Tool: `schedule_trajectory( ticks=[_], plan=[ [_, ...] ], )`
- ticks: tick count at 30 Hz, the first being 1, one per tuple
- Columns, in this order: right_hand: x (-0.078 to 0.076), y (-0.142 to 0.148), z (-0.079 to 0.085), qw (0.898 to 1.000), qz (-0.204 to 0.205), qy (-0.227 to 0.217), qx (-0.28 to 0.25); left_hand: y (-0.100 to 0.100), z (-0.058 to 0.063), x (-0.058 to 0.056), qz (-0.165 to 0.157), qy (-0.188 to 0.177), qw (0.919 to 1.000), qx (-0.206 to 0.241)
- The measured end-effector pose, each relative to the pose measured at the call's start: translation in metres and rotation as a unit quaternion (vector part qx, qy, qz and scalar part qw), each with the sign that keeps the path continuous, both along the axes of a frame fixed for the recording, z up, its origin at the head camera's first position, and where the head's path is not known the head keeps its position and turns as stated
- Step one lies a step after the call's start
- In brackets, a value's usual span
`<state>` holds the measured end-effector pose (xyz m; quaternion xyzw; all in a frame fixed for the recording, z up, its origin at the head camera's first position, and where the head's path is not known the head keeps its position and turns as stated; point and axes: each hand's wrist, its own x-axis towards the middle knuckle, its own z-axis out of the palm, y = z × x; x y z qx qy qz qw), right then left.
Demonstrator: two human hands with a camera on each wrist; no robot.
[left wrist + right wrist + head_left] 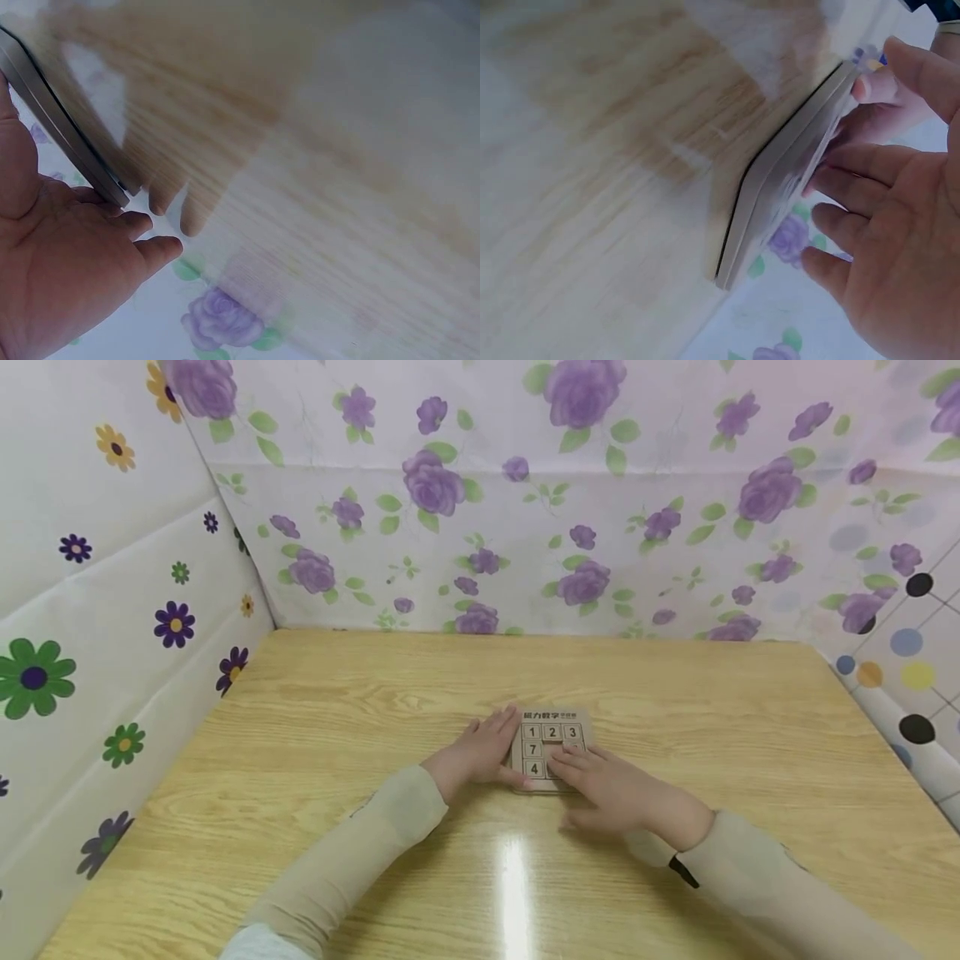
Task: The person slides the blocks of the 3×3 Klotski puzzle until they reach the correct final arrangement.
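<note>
On the wooden table lies a square sliding number puzzle [558, 716] with a pale frame and several numbered tiles. The tiles 1, 2 and 3 form its top row, with 7 and 4 below on the left. My left hand [483, 750] holds the frame at its left side, thumb at the near corner and fingers along the edge; the left wrist view shows the frame's edge [66, 124] between them. My right hand [618, 787] reaches over from the right, with fairly straight fingertips on the middle and lower tiles. Its fingers hide the remaining tiles.
The wood-grain table [360, 693] stretches around the puzzle, with a bright light reflection in front of it. Behind stands a cloth [495, 560] with purple flowers. Patterned cloths also border the left [142, 710] and right [911, 710] sides.
</note>
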<state>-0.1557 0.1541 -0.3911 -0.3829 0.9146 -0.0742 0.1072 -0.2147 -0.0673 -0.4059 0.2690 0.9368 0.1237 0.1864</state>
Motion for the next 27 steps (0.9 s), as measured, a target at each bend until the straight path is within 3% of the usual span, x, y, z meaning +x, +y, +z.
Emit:
schedule_trajectory(
  ticks=[5, 15, 21, 27],
  plan=[
    [-0.010, -0.012, -0.004, 1.000, 0.016, 0.001, 0.004, 0.001, -0.003, 0.000, -0.001, 0.003, 1.0000, -0.004],
    [-0.018, -0.004, -0.005, 1.000, -0.005, -0.025, -0.008, 0.002, -0.001, -0.001, 0.002, 0.008, 0.9999, -0.008],
    [-0.016, 0.006, -0.004, 0.999, -0.014, -0.026, -0.014, 0.001, 0.001, 0.000, 0.001, 0.009, 0.9999, -0.010],
    [-0.005, 0.004, -0.004, 1.000, 0.008, 0.017, -0.007, 0.002, 0.002, 0.002, 0.001, 0.004, 1.0000, -0.006]
  ],
)
